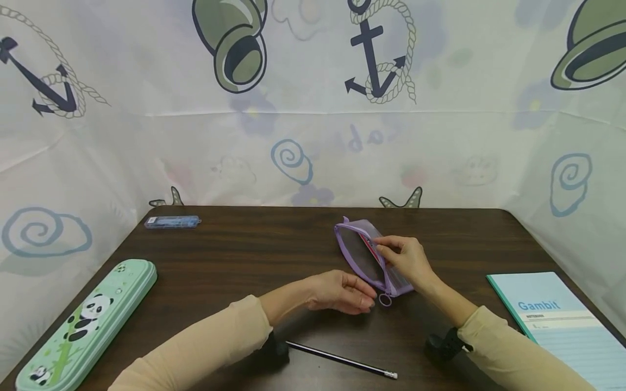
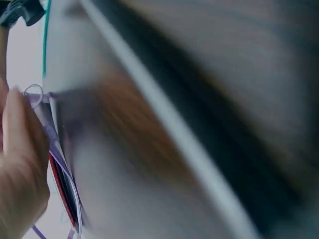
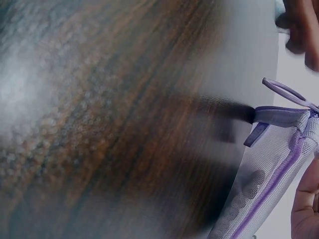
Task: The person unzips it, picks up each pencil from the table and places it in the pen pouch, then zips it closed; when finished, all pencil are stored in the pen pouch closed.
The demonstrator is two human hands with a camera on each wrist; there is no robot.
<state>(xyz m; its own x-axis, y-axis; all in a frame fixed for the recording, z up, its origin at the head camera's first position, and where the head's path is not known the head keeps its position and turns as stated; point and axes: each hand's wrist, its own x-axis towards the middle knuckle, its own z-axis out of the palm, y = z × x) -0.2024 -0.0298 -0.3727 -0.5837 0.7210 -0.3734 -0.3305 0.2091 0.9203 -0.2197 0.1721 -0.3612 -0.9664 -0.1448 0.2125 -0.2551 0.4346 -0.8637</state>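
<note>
A purple-trimmed mesh pencil pouch [image 1: 359, 255] lies on the table with its zipped mouth gaping. My right hand [image 1: 408, 260] pinches the right edge of that mouth; in the right wrist view, dark finger shapes show through the mesh [image 3: 244, 194]. Inside the pouch, a slim red strip [image 1: 370, 247] is visible along the right side. My left hand [image 1: 340, 293] hovers by the pouch's near end, fingers loosely bent and holding nothing, close to the round zip-pull ring [image 1: 385, 300]. In front of the hands lies a black striped pencil [image 1: 342, 359], its white eraser end pointing right.
A green panda pencil box [image 1: 90, 326] rests along the left side of the dark wooden table [image 1: 254, 239]. Behind it, near the far left corner, lies a small blue translucent case [image 1: 173, 222]. A light blue notebook [image 1: 562, 320] sits at the right edge.
</note>
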